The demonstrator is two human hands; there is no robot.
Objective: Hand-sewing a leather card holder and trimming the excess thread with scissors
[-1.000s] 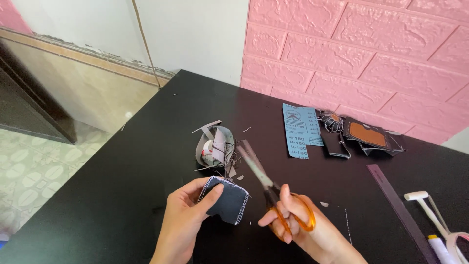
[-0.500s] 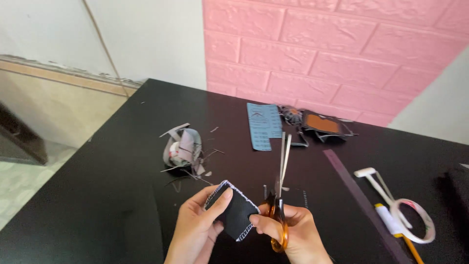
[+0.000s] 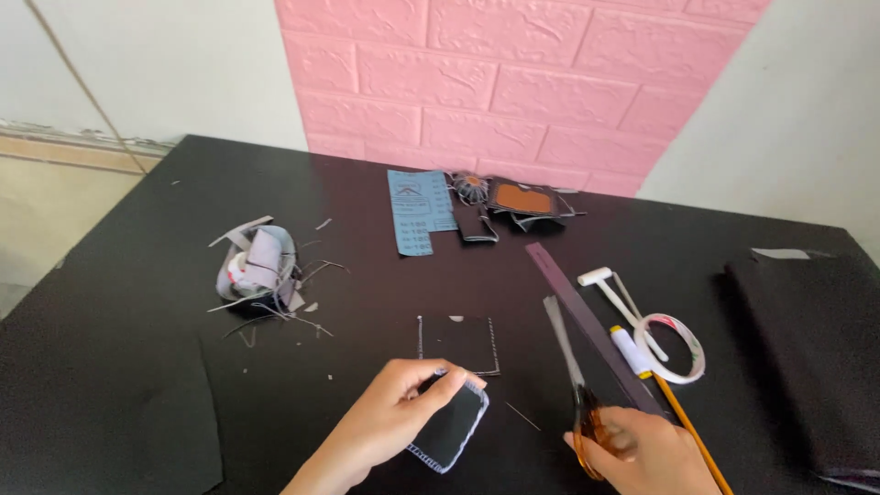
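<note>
My left hand pinches a small black leather piece with white stitched edges just above the black counter, near a flat black stitched square. My right hand grips orange-handled scissors, blades closed, lying beside a long dark ruler.
</note>
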